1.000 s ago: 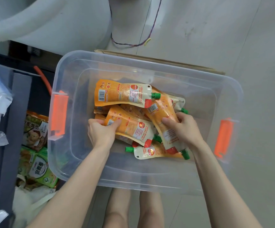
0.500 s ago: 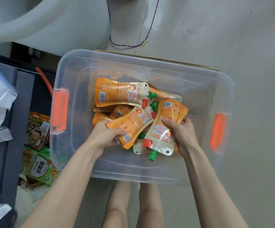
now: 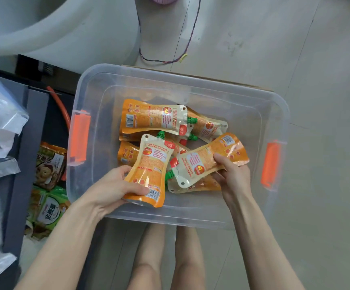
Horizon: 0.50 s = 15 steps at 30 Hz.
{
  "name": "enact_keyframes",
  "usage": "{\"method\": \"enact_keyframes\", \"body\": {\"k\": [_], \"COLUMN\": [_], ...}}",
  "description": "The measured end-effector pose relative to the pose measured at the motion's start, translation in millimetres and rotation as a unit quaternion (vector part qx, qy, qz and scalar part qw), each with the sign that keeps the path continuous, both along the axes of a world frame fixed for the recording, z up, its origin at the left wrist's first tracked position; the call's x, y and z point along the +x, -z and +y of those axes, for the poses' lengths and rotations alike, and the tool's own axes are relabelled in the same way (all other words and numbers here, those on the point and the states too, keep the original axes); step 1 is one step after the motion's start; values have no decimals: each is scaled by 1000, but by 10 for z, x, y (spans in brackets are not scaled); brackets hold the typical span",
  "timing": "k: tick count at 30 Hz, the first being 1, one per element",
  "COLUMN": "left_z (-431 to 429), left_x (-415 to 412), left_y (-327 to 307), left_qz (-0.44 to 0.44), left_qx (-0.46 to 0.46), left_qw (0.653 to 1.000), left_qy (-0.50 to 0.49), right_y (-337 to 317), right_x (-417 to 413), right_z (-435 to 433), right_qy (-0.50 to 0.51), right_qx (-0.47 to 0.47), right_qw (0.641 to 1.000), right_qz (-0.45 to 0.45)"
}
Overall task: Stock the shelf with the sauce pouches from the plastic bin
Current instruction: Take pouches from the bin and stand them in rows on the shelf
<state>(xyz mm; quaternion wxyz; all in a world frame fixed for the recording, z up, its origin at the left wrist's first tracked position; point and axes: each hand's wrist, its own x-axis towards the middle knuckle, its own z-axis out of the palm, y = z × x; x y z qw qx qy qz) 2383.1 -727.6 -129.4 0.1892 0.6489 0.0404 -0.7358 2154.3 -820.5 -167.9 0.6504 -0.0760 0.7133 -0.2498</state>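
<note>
A clear plastic bin [image 3: 274, 114] with orange side latches sits on the floor and holds several orange sauce pouches with green caps. My left hand [image 3: 115, 187] grips the bottom of one pouch [image 3: 151, 164], held upright with its cap pointing away from me. My right hand [image 3: 235, 174] grips a second pouch [image 3: 207, 162] lying slanted, cap toward the lower left. More pouches [image 3: 155, 118] lie in a pile at the bin's middle, partly hidden under the two held ones.
A dark shelf [image 3: 19, 164] runs along the left, with green and orange snack packets [image 3: 48, 164] on a lower level and clear plastic bags [image 3: 0, 122] on top. A white rounded object [image 3: 65, 28] and a thin cable [image 3: 170, 59] lie beyond the bin. My legs [image 3: 170, 258] are below it.
Both hands have lifted their pouches out of the pile. The left pouch turned upright with its cap away; the right pouch swung to a slant, cap toward the left.
</note>
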Motion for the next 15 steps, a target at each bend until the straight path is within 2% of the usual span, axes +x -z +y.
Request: {"method": "enact_keyframes", "body": {"k": [4,6,8,10,12,14,15], "left_z": [-19,-25,-46,-94,-143,-161,-159], "left_x": [-39,-101,-147,-180,-220,-264,-283], "left_y": [-43,-42,5,75,135,198,230], "left_qz": [-1,-22,-60,-80,-99,-118,-119], "left_qx": [-9,-5,13,35,43,52,60], "left_qw": [1000,998,992,982,981,982,982], "left_qy": [-24,-54,-109,-167,-163,-139,-134], "right_y": [41,97,161,229,257,295,322], "right_x": [55,157,296,392,438,420,389], "right_z": [22,53,83,125,162,178,192], "right_qy": [111,163,175,125,37,-100,-185], "right_qx": [1,34,71,91,96,68,51], "right_qw": [994,985,980,987,995,992,979], "right_qz": [-7,-41,-57,-44,-16,36,66]}}
